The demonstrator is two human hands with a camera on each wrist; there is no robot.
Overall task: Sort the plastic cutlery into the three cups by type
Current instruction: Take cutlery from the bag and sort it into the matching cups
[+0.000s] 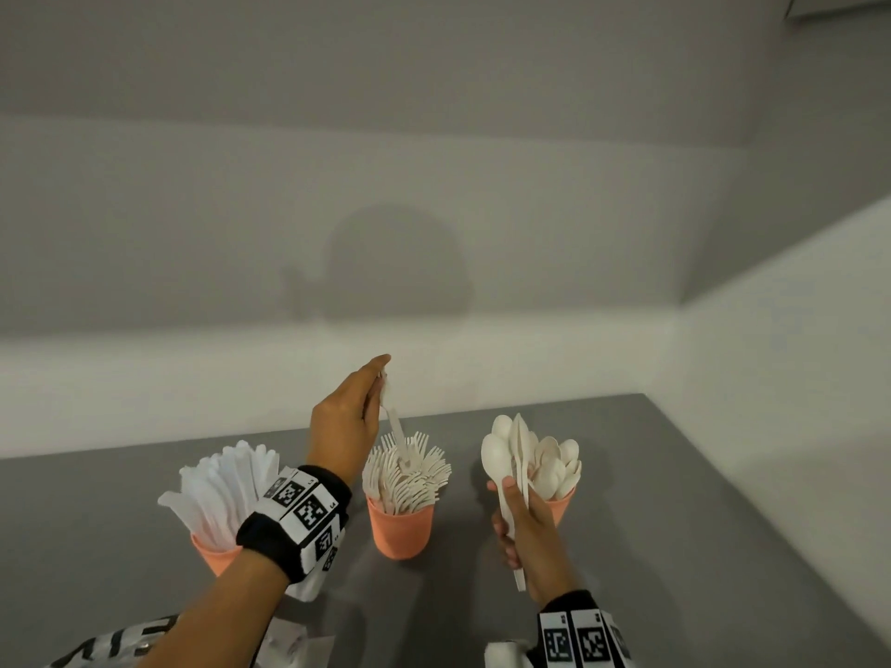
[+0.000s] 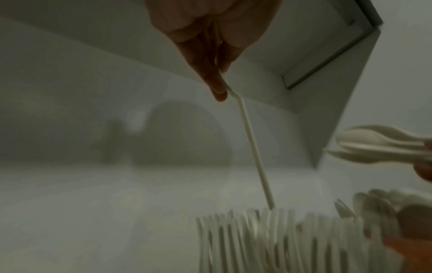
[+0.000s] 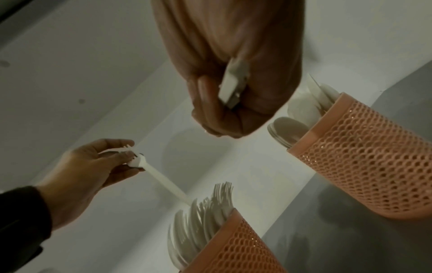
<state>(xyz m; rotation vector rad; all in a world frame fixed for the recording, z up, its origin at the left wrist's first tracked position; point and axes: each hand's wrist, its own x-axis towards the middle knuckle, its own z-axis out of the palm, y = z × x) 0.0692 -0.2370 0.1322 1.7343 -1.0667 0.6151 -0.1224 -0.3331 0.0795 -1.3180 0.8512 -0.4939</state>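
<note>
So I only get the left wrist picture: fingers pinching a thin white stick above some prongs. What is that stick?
Observer: It is a fork. The right wrist view shows the left hand pinching its pronged end, with the handle pointing down into the cup of forks.
Operator: Are there other cups?
Observer: Yes. The head view shows three orange cups in a row: a cup of knives on the left, the forks in the middle and a cup of spoons on the right.
Operator: And the other hand?
Observer: The right hand grips a bundle of cutlery, spoons among it, beside the cup of spoons.
</note>
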